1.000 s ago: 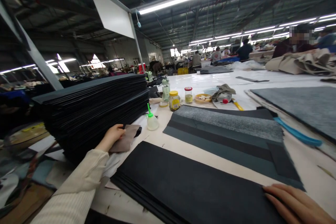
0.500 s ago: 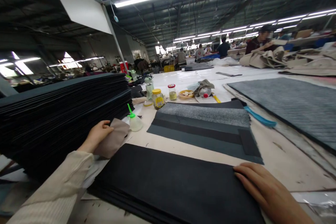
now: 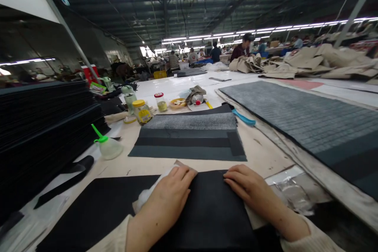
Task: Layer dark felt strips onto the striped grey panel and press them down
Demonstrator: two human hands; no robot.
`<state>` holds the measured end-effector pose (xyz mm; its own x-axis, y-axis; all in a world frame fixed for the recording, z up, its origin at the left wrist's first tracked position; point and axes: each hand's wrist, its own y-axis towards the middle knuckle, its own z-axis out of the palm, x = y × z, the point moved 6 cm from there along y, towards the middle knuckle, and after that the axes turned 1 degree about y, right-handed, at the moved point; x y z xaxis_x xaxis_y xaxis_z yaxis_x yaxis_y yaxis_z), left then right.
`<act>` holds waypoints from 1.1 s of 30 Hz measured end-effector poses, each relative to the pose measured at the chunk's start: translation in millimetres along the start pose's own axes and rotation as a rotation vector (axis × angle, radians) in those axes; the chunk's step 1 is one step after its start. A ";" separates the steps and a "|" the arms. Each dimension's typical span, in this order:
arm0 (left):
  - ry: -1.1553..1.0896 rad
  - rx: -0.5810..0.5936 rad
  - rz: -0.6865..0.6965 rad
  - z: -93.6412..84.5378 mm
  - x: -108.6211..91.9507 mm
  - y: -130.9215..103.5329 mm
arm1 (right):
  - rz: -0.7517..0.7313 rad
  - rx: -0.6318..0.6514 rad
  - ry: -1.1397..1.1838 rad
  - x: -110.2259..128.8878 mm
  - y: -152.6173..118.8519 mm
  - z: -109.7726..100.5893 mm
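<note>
My left hand (image 3: 169, 191) is closed over a wad of taupe and white cloth (image 3: 149, 193), pressed on the black fabric panels (image 3: 217, 208) in front of me. Most of the cloth is hidden under the palm. My right hand (image 3: 251, 187) rests with its fingers stretched on the far right corner of the same panels; its thumb is hidden. Just beyond both hands lies a dark grey-green piece (image 3: 189, 141) with a speckled grey band and black strips.
On the left stand a tall stack of black panels (image 3: 44, 138) and a green-tipped squeeze bottle (image 3: 109, 147). Farther back are a yellow-lidded jar (image 3: 142, 112), a red-lidded jar (image 3: 160, 102) and a yellow dish (image 3: 177, 103). A large grey quilted sheet (image 3: 289, 114) lies right; people work behind.
My left hand has carried the taupe cloth from beside the stack rightward onto the black panels. The view has turned right. My right hand stays at the panels' right edge.
</note>
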<state>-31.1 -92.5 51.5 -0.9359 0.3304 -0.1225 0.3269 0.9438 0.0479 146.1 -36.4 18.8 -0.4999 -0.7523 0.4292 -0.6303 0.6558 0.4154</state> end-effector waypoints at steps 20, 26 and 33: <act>-0.292 -0.077 0.086 7.7 -1.3 43.4 | 0.022 -0.029 0.036 -1.2 -4.5 -2.5; -0.113 -0.025 0.259 21.6 -39.7 66.9 | 0.034 -0.032 0.012 -1.0 -4.4 -3.0; 0.080 0.083 0.442 25.9 -43.9 69.2 | 0.037 -0.034 -0.036 -1.4 -3.5 -1.1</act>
<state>36.0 -41.6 34.6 -0.7103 0.7032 -0.0314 0.7036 0.7106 -0.0021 149.7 -37.6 17.7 -0.5443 -0.7287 0.4156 -0.5906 0.6847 0.4270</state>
